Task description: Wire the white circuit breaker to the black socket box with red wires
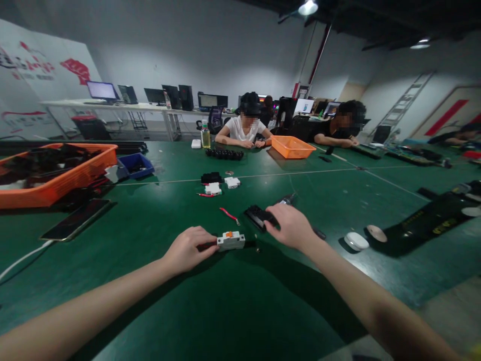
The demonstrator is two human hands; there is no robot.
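My left hand [191, 249] pinches the left end of a white circuit breaker [231, 241] with an orange switch, on the green table [210, 311]. To the right, my right hand [289, 224] has its thumb and fingers around the right end of a black plastic part [256, 216]. Beyond that hand, a dark pen-shaped tool [287, 199] is partly hidden. A short red wire [229, 215] lies between the breaker and more parts farther back: white modules [213, 188], another red wire [206, 195] and a black block [211, 178]. Small metal bits are by the breaker's right end.
At left are an orange basket [75, 179] of dark parts, a blue bin [137, 165] and a phone [76, 219] with a white cable. Round white item [355, 241] and dark bag [421, 218] lie right. Across sit people, near another orange basket [292, 147] and a bottle [205, 136].
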